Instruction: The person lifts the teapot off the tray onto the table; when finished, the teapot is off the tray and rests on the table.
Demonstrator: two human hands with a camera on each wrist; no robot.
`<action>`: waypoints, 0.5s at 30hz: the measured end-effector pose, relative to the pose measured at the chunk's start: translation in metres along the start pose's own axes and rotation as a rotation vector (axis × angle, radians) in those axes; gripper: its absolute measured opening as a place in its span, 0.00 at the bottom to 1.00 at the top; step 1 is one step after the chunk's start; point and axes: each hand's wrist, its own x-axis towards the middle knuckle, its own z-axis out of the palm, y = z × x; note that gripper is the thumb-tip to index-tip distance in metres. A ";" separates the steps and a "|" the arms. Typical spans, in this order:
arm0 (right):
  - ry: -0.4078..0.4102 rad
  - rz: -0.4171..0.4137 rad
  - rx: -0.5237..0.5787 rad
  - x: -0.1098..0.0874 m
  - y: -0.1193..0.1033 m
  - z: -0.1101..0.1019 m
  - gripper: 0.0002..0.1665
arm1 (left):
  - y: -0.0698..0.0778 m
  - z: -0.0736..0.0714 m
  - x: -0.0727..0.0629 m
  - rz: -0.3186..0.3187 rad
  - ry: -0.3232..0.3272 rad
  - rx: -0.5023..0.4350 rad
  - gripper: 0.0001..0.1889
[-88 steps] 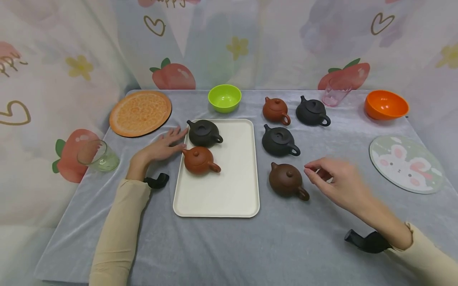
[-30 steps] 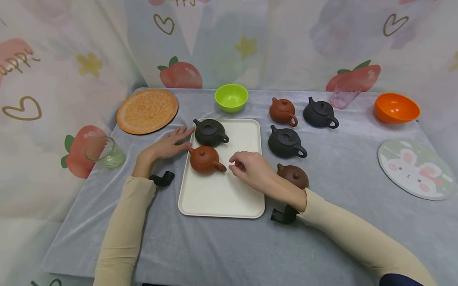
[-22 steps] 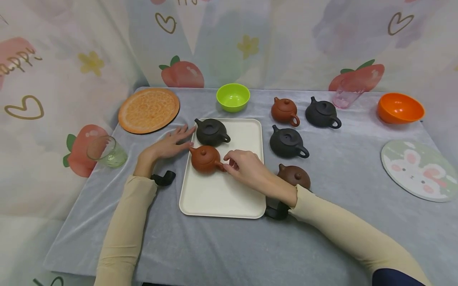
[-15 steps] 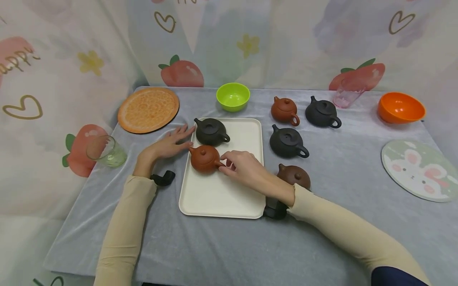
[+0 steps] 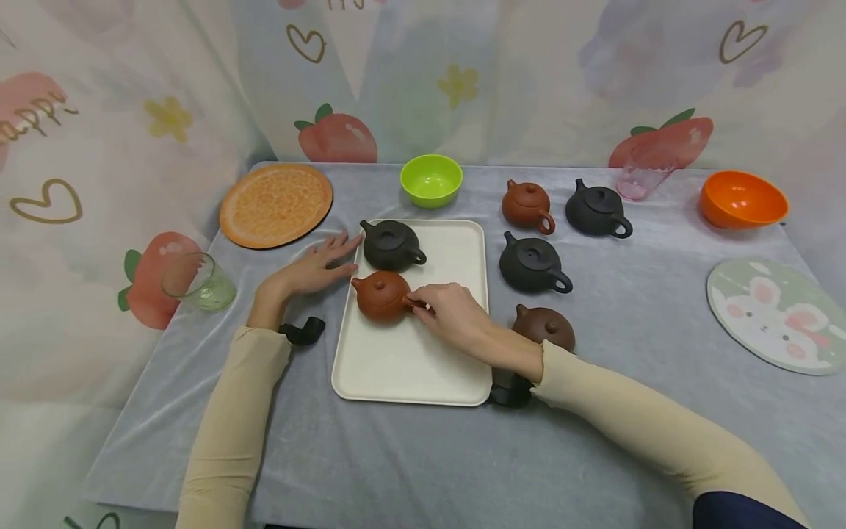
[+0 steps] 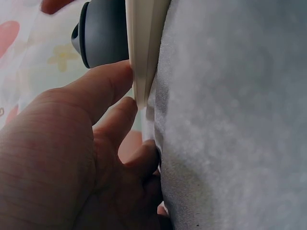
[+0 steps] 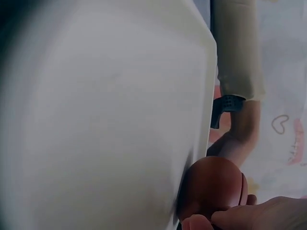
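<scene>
My right hand (image 5: 456, 312) pinches the handle of a reddish-brown teapot (image 5: 381, 296) between thumb and fingers. That teapot stands upright on a cream tray (image 5: 403, 375), near its left edge, and its body shows in the right wrist view (image 7: 211, 184) with the fingertips beside it. A black teapot (image 5: 390, 245) sits just behind it on the same tray. At the tray's left side lies my left hand (image 5: 305, 272) with fingers spread, holding nothing. Its fingertips touch the tray's rim (image 6: 141, 52) in the left wrist view.
Right of the tray stand a dark brown teapot (image 5: 543, 328), partly behind my right forearm, black teapots (image 5: 532, 264) (image 5: 595, 209) and a smaller reddish teapot (image 5: 525, 204). Around the edges are a green bowl (image 5: 432, 181), orange bowl (image 5: 742, 200), glasses (image 5: 208, 286) (image 5: 642, 180) and round mats (image 5: 276, 206) (image 5: 773, 316).
From beside the dark brown teapot, my right hand has moved left over the tray and taken hold of the reddish-brown teapot's handle. My left hand stays at the tray's edge.
</scene>
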 end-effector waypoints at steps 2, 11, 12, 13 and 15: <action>0.011 -0.001 -0.010 -0.001 0.001 -0.003 0.09 | 0.000 0.000 0.001 -0.001 0.006 0.001 0.36; -0.010 0.051 0.058 -0.002 0.003 -0.005 0.05 | 0.001 -0.001 0.001 0.011 0.010 -0.006 0.36; -0.010 0.054 0.063 -0.002 0.003 -0.005 0.04 | 0.000 -0.001 0.001 0.012 0.011 -0.009 0.36; -0.008 0.054 0.062 -0.003 0.003 -0.005 0.03 | 0.000 0.000 0.001 0.011 0.010 -0.011 0.36; 0.003 0.049 0.052 -0.004 0.004 -0.004 0.04 | -0.001 0.001 0.002 0.010 0.011 -0.012 0.36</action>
